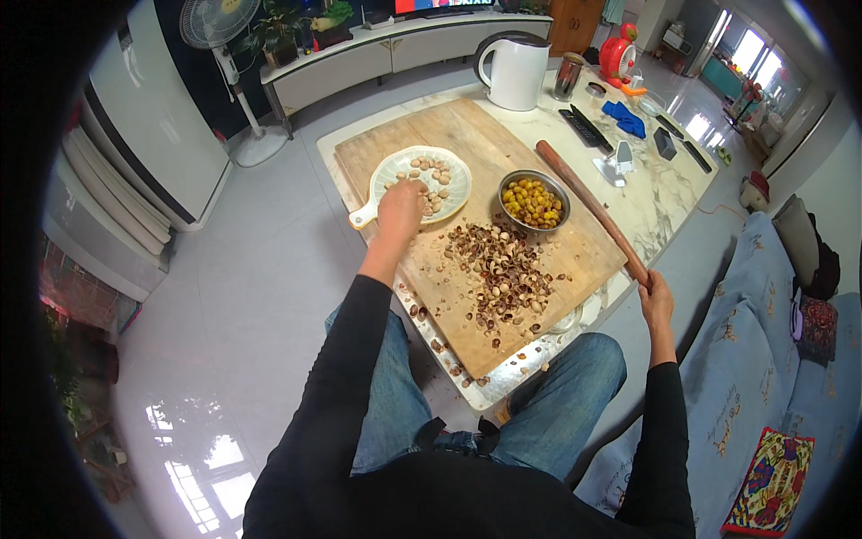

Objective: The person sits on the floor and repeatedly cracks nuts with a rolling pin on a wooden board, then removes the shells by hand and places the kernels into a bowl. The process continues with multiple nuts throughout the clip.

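My left hand is over the white handled dish, its fingers bent down among whole pale nuts that look like ginkgo nuts. The fingertips are partly hidden, so whether they pinch a nut is unclear. My right hand grips the near end of a long wooden rolling pin, which lies slanted along the right edge of a wooden board. Cracked shells are heaped on the board's near half. A steel bowl beside the heap holds yellow shelled kernels.
The board rests on a marble-patterned table. Farther back stand a white electric kettle, a dark glass jar, a remote control, a blue cloth and a small white stand. A blue-covered sofa is at right.
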Demonstrator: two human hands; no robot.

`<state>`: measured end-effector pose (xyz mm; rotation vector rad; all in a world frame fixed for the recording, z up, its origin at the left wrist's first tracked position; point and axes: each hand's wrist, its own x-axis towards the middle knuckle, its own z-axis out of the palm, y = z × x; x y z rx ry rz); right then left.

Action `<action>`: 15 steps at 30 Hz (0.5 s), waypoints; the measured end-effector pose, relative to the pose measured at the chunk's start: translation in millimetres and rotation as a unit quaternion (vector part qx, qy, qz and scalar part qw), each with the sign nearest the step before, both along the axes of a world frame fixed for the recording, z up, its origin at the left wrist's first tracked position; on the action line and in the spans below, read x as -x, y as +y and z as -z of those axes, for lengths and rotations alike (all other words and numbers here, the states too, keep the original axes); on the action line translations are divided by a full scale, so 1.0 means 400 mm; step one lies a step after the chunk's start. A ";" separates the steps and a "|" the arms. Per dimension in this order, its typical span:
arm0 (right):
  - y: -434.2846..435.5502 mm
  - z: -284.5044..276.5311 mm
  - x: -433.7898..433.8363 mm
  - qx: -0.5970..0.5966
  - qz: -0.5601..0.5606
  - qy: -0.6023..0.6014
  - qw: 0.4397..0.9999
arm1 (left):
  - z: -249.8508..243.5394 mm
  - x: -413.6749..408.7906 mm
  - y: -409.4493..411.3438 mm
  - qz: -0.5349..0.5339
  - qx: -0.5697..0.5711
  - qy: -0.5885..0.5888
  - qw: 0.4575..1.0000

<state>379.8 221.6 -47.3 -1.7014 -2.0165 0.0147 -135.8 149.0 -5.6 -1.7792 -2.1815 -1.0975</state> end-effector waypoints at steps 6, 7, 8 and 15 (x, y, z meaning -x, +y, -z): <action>-0.004 0.014 -0.005 -0.017 -0.003 -0.002 1.000 | -0.004 0.101 0.062 -0.006 0.036 0.024 0.999; -0.003 0.013 -0.004 -0.014 -0.002 -0.008 1.000 | -0.007 0.113 0.067 -0.004 0.044 0.023 0.999; -0.001 0.014 -0.002 -0.011 0.000 -0.014 1.000 | -0.006 0.120 0.069 -0.001 0.053 0.022 0.998; 0.007 0.000 0.009 0.036 0.019 -0.051 0.998 | -0.001 0.124 0.094 0.091 0.092 0.062 0.990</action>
